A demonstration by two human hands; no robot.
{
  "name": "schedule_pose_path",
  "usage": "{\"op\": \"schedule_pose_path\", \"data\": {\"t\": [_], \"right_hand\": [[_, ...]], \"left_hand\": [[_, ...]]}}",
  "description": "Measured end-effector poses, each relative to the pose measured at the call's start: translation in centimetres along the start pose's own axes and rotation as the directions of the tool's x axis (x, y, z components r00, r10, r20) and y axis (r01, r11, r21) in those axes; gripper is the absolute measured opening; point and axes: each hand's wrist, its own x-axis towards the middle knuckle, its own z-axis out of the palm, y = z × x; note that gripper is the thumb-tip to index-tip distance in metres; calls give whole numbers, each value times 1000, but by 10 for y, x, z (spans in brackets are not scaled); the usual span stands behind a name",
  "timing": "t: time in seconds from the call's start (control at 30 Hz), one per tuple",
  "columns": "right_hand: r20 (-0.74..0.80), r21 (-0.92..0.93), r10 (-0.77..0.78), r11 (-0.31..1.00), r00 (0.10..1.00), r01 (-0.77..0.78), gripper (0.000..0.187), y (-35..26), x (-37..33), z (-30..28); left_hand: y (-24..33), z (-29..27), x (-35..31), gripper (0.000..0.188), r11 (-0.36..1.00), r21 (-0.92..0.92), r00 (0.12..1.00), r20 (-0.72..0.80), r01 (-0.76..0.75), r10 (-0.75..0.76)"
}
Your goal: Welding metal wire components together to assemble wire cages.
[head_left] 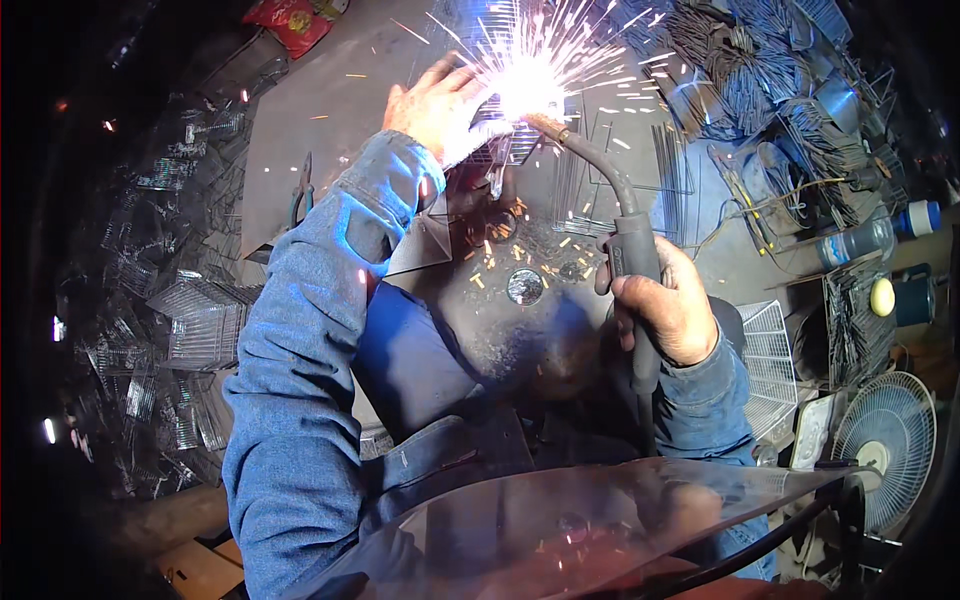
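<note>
My right hand (665, 300) is closed round the dark handle of a welding torch (622, 190). The torch's curved neck reaches up and left, and its tip is at a glaring white arc with sparks fanning outward. Beside the arc, my left hand (432, 108) is closed against a wire grid piece (517, 150), with its thumb and fingers on the side of the glare. The white light hides the fingertips and the exact point of contact. A transparent curved shield (560, 520) crosses the bottom of the view.
Pliers (303, 190) lie on the grey table (285, 125) at left. Straight wire rods (672, 165) lie right of the arc. Wire baskets (205, 325) crowd the left side. At right are bundled wires (740, 80), a plastic bottle (855, 245) and a fan (890, 455).
</note>
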Motion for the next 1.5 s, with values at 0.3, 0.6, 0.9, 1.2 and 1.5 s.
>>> {"op": "schedule_pose_path", "data": {"t": [0.3,0.6,0.9,1.2,1.5], "right_hand": [[-108,48,-62,997,992,68,28,-9,-3,-14],[-280,354,-173,895,944,269,27,0,57,-68],[-414,246,-189,919,890,309,20,8,85,-62],[-416,64,-149,979,897,192,21,13,82,-45],[-415,29,-163,981,895,192,23,13,78,-36]], "left_hand": [[9,4,1,69,997,-66,985,-173,-26,14],[22,-54,55,115,859,186,878,153,-477,454],[62,-28,134,64,932,148,943,19,-331,332],[69,-28,160,64,942,157,953,124,-295,278],[67,-25,168,41,960,77,959,119,-268,258]]}}
